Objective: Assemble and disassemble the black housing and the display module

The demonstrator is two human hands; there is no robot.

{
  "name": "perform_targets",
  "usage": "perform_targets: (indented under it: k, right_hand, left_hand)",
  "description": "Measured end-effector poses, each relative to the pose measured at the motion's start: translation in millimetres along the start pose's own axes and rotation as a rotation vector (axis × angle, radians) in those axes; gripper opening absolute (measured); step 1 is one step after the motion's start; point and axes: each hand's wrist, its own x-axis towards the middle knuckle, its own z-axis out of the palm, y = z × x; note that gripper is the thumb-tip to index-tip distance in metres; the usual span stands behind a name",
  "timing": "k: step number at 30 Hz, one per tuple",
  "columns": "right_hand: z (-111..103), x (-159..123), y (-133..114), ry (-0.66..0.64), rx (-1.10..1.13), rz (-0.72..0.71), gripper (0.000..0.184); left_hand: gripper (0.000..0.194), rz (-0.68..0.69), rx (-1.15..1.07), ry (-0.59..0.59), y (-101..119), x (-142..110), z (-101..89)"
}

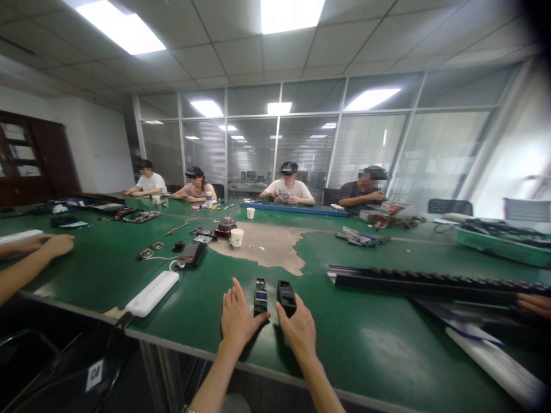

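Note:
Near the table's front edge, my left hand has its fingers stretched out and apart. It is just left of a small open device with a circuit board and a blue component, its thumb close to the device's lower end. My right hand is around a black plastic housing, thumb on the left side and fingers on the right. The housing stands beside the circuit board device, with a narrow gap between them. Part of its lower end is hidden by my right hand.
A white power strip lies to the left, with eyeglasses and a paper cup beyond. Long black rails run to the right. A green basket stands at the far right. Several people sit opposite; a co-worker's hands rest at left.

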Motion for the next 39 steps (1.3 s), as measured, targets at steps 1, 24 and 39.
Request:
perform_targets:
  k: [1, 24, 39]
  right_hand:
    - [0.4, -0.5, 0.4, 0.004, -0.007, 0.007, 0.060]
    - [1.3, -2.8, 1.5, 0.015, -0.021, 0.018, 0.074]
    - [4.3, -2.0, 4.1, -0.024, -0.010, 0.050, 0.076]
  left_hand:
    - [0.133, -0.002, 0.003, -0.004, 0.3, -0.2, -0.3]
    - [0.102, 0.047, 0.152, -0.099, -3.7, 2.7, 5.1]
    - [0.104, 0.044, 0.081, -0.095, -4.5, 2.3, 2.8]
